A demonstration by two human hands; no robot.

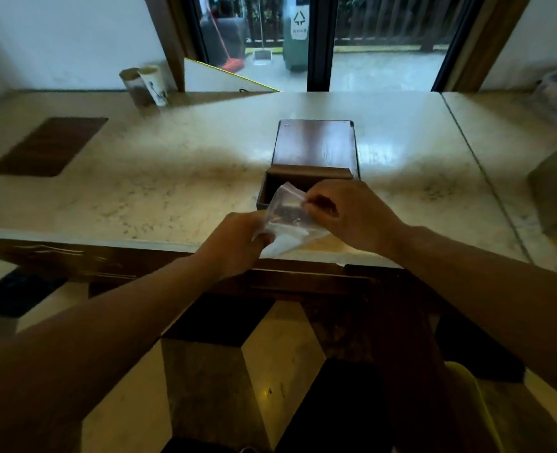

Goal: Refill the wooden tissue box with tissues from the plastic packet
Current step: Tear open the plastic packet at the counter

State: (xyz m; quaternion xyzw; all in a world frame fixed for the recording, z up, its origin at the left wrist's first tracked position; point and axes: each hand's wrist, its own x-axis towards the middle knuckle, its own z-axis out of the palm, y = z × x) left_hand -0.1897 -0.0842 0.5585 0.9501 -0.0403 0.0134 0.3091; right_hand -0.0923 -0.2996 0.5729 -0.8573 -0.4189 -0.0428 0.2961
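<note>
Both hands grip the plastic packet (287, 223) above the counter (172, 178) edge: left hand (238, 243) clenched on its 7 o'clock corner, right hand (345, 214) pinching its 2 o'clock edge. Contents blurred, indistinct. Wooden tissue box (313, 165) lies open at 12 o'clock, interior partly hidden.

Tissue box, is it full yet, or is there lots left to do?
Not yet. The wooden tissue box is already open, lid tipped back. Both hands, left hand and right hand, hold the plastic packet in front of it. The tissues must go in, then the lid closes.
</note>
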